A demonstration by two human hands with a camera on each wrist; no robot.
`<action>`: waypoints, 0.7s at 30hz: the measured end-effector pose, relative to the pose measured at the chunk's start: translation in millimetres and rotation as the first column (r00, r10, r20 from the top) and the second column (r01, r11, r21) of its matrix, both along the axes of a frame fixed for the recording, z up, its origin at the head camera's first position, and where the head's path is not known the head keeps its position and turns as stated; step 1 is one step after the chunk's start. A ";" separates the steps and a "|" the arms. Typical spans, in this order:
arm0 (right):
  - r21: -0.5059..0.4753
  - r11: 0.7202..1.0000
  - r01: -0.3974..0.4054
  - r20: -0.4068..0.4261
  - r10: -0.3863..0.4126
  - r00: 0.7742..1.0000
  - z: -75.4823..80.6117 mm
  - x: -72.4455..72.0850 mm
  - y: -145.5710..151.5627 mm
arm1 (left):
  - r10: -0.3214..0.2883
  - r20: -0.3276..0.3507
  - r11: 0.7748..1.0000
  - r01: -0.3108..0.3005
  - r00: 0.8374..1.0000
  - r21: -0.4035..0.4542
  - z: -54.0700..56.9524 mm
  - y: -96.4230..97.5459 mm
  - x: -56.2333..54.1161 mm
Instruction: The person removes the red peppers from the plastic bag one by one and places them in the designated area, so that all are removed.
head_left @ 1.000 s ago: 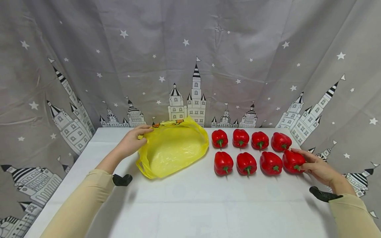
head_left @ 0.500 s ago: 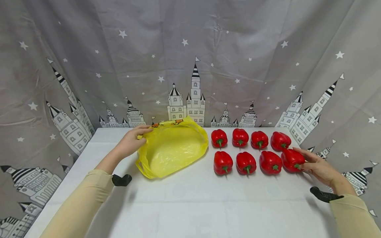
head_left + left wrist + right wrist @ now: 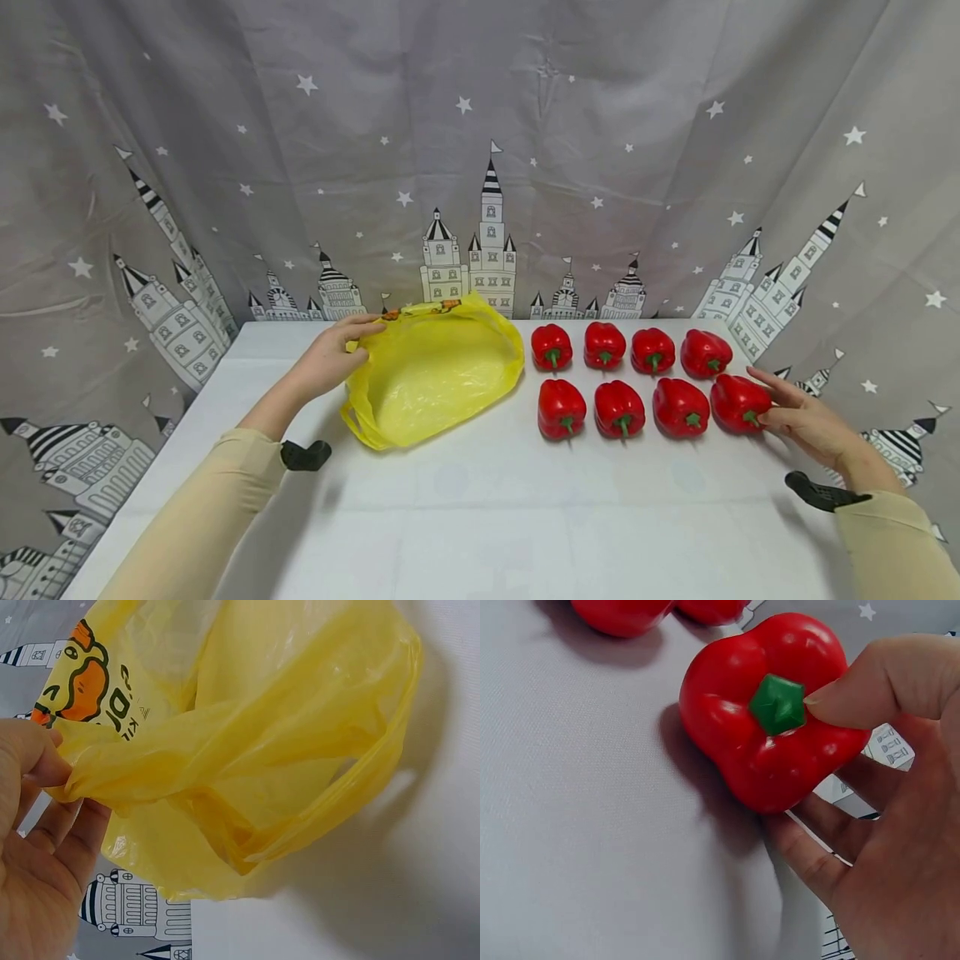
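My left hand (image 3: pixel 335 358) pinches the rim of a yellow plastic bag (image 3: pixel 442 379), which lies with its mouth spread wide. In the left wrist view the thumb and fingers grip the gathered edge of the bag (image 3: pixel 247 757), beside a printed cartoon face. Over on the right, my right hand (image 3: pixel 810 429) is at a red bell pepper (image 3: pixel 731 402) with a green stem, the last one of the front row. In the right wrist view the thumb touches this pepper (image 3: pixel 735 742) next to its stem; the other fingers extend loosely behind and below it.
Several more red bell peppers stand in two rows right of the bag, among them a front one (image 3: pixel 561 408) and a back one (image 3: pixel 705 353). A white cloth (image 3: pixel 480 508) covers the table. Behind hangs a grey curtain (image 3: pixel 465 83) with printed castles and stars.
The right hand has shifted slightly right, and its index finger has lifted off the top of the end pepper. The left hand and the bag look unchanged.
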State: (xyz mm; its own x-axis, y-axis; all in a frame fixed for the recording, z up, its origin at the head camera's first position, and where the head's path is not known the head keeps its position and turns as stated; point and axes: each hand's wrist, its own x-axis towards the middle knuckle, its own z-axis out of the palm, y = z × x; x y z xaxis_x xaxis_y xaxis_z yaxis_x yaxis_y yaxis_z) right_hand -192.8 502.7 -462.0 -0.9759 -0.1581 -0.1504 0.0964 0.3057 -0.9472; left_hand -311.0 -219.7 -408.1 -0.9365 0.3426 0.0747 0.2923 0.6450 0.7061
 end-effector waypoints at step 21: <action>0.364 0.921 0.136 -0.235 -0.051 0.971 36.1 2.7 -27.0 | -0.052 -0.039 0.999 0.052 0.998 0.011 3.8 -11.9 14.5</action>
